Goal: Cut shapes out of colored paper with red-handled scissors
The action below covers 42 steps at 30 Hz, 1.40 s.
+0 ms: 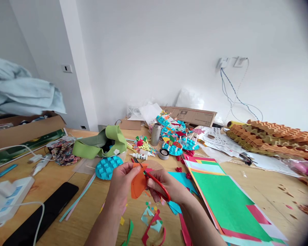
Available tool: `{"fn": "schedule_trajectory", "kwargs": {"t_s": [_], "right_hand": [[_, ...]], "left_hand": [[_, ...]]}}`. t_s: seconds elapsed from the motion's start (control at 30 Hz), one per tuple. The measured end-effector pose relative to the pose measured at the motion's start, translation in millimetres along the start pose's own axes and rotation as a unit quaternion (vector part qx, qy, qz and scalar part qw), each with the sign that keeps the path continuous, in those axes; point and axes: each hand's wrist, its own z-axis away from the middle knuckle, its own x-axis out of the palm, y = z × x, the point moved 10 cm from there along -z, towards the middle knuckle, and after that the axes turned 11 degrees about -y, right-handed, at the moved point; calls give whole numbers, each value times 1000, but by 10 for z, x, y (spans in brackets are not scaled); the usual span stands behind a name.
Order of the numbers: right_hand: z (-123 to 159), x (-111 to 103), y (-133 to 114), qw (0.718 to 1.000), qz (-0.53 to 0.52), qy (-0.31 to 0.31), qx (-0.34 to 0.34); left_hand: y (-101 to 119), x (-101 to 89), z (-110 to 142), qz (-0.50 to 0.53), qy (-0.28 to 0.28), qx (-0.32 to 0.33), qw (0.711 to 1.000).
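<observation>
Orange paper point(138, 182) pinched firmly in the left hand point(122, 181); red-handled scissors point(156, 184) clamped in the right hand point(164, 186); one slip while cutting could nick the left.

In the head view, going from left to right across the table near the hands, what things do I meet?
Power strip → phone → left hand → orange paper → right hand with red scissors → green paper
</observation>
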Motion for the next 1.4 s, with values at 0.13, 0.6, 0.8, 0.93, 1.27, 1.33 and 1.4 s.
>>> {"fn": "schedule_trajectory", "kwargs": {"t_s": [0.13,0.6,0.8,0.93,1.27,1.33,1.4], "right_hand": [[-4,5,-7,1000,-2,-1,1],[19,6,-37,1000,20,-1,3],[1,3,-36,1000,15,-2,2],[10,-6,-9,1000,11,-3,10],[25,-38,74,999,18,2,34],[28,-42,91,999,17,3,35],[30,-40,95,999,17,2,32]], "left_hand": [[4,13,5,19,4,-6,1000],[-114,-5,-27,19,-14,-17,1000],[-123,-3,-25,18,-22,-14,999],[-125,8,-24,22,-20,-22,999],[-98,12,-17,14,-14,-18,1000],[-85,8,-11,12,-10,-15,1000],[-90,12,-6,15,-11,-17,1000]]}}
